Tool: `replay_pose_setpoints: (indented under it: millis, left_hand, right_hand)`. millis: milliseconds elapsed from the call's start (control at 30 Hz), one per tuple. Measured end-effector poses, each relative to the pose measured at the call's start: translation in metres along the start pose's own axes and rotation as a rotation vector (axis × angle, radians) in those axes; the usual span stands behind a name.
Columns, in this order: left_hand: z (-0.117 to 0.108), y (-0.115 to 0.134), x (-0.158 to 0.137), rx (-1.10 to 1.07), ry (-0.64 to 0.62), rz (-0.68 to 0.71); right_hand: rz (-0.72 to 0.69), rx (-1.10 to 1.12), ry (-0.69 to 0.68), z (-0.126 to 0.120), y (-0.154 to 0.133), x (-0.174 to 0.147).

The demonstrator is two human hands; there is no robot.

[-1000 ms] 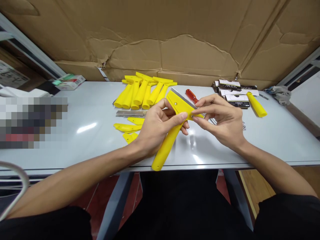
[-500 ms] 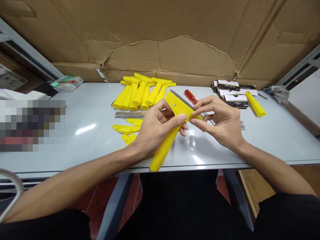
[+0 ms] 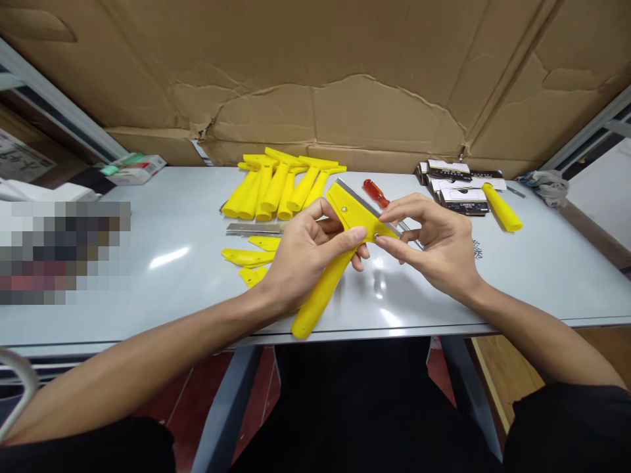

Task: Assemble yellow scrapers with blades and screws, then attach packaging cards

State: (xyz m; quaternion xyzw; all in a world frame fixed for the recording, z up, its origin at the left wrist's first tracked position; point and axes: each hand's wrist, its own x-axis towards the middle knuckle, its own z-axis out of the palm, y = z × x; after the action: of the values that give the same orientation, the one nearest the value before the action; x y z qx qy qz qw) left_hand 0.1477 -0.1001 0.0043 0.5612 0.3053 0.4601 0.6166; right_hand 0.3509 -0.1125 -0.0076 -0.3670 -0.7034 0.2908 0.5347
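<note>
Yellow scraper (image 3: 335,272), centre frame; I see the left hand (image 3: 308,249) clamped round it, the right hand's (image 3: 438,243) fingertips at a screw (image 3: 376,236), pinch unconfirmed; I judge screw-seating in hand; next move calls for straight alignment.

We've got a ylw scraper (image 3: 320,299) w/ slvr blade (image 3: 362,196), ylw handles (image 3: 276,187), ylw plates (image 3: 246,257), red screwdriver (image 3: 376,193), blk/wht cards (image 3: 464,196), pale gry table (image 3: 172,282), brn cardboard (image 3: 345,39), our blk sleeves (image 3: 566,427), & dk red floor (image 3: 182,401) w/ pale lines.
</note>
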Motion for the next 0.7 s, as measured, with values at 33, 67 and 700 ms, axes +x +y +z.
replay_pose_setpoints:
  millis: [33,67,700]
  left_hand:
    - [0.0,0.0,0.0,0.0,0.001,0.001]
    - [-0.001,0.001,0.0,-0.003,0.0,0.003]
    - [0.005,0.012,-0.018,0.155,0.056,0.058]
  right_hand:
    - [0.026,0.029,0.007,0.0,0.0,0.0]
    - [0.054,0.056,0.011,0.0,0.001,0.0]
    - [0.018,0.085,-0.078,0.003,-0.006,-0.008]
